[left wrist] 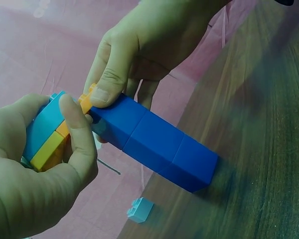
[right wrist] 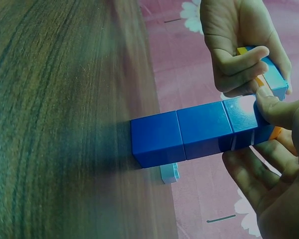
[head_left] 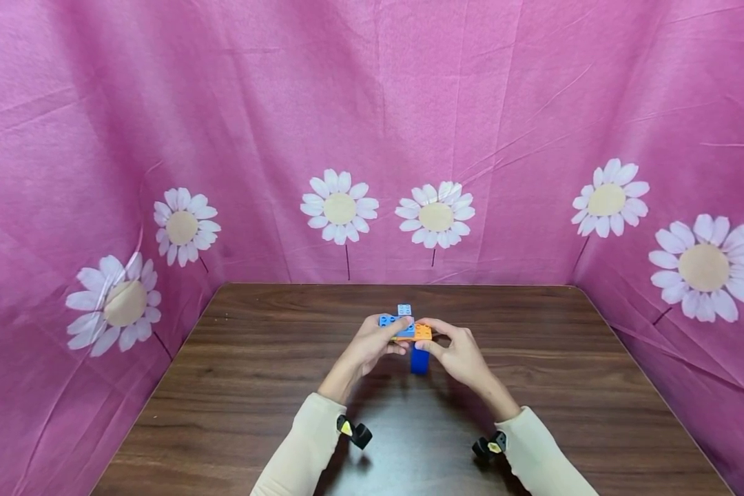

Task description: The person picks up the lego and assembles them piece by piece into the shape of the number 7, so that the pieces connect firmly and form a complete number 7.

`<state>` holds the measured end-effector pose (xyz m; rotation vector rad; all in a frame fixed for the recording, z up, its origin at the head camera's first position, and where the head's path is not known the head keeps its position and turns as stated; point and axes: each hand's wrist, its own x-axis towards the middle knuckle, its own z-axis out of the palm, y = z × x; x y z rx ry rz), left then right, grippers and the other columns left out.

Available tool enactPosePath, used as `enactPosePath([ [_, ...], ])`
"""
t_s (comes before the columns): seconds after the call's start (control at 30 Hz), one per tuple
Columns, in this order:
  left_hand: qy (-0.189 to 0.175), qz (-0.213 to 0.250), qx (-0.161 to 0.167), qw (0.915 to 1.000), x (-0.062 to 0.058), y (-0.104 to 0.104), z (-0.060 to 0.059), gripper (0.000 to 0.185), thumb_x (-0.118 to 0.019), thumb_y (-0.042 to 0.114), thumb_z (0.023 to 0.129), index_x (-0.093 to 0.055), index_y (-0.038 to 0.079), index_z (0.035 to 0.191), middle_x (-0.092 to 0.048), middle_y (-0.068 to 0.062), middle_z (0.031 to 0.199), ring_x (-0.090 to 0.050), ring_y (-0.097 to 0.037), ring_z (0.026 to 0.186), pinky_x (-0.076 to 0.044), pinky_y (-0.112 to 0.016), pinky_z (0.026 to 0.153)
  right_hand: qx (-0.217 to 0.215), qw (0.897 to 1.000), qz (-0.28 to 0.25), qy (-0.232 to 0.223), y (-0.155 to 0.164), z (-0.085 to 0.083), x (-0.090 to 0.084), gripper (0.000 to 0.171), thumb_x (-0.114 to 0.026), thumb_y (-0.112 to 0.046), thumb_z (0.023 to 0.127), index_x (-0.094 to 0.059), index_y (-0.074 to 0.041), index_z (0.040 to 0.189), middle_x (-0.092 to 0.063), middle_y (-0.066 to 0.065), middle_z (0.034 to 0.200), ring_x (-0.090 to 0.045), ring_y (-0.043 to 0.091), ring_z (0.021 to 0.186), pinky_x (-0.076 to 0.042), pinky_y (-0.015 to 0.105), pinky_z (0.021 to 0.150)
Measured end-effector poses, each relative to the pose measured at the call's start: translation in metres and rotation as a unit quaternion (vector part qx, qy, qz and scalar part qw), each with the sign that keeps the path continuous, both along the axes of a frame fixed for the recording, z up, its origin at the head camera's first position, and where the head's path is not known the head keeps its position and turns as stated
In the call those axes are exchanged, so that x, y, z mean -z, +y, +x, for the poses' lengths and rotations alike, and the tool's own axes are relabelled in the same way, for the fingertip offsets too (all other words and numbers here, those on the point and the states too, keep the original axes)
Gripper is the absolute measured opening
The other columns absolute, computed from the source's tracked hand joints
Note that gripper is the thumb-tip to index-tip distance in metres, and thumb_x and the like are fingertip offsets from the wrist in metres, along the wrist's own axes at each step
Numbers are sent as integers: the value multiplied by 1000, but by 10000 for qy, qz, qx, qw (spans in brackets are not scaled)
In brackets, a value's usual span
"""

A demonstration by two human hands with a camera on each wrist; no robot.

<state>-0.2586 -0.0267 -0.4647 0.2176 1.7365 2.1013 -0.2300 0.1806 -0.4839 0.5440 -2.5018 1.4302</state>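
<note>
A tower of dark blue toy bricks [head_left: 419,359] stands on the table, an orange brick [head_left: 423,332] across its top. Leftward from the tower, the orange brick carries a light blue brick [left wrist: 44,124], and a yellow brick [left wrist: 47,151] sits beside it in the left wrist view. My left hand [head_left: 372,342] grips this left end, thumb over the light blue brick and fingers curled beneath. With thumb and fingers, my right hand [head_left: 461,350] pinches the orange brick at the tower's top. The thumb reaches onto the uppermost dark blue brick [right wrist: 244,113] in the right wrist view.
Behind the tower, a small pale blue brick [head_left: 404,310] lies on the brown wooden table [head_left: 273,358]. A pink curtain [head_left: 384,103] printed with white daisies hangs around the table's back and sides.
</note>
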Motion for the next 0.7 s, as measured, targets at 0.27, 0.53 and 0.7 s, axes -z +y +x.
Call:
enactPosePath([
  [0.27,-34,137,18,9999,1,-1,-1,37,-71,26,104,-63,-8,118,-72,-4,84,-68,-9,64,-61,-20,62,-20,10000,7,35,0,-1,1,37,-79,-18,97,-73,-9,133,-77,12,128,-73,32,115,-61,58,94],
  [0.53,-89,189,-6,9998,2,0,-2,34,-71,23,102,-65,-7,115,-71,-3,82,-65,-8,62,-56,-17,58,7,10000,49,51,0,-1,-1,38,-80,-16,96,-73,-9,133,-77,12,127,-73,33,117,-61,57,96],
  [0.7,-52,192,-38,9998,2,1,-3,32,-70,22,102,-66,-8,112,-70,-2,80,-63,-8,61,-53,-17,57,46,10000,60,-20,0,-1,1,37,-80,-17,97,-73,-11,133,-78,11,127,-73,33,117,-60,60,97],
])
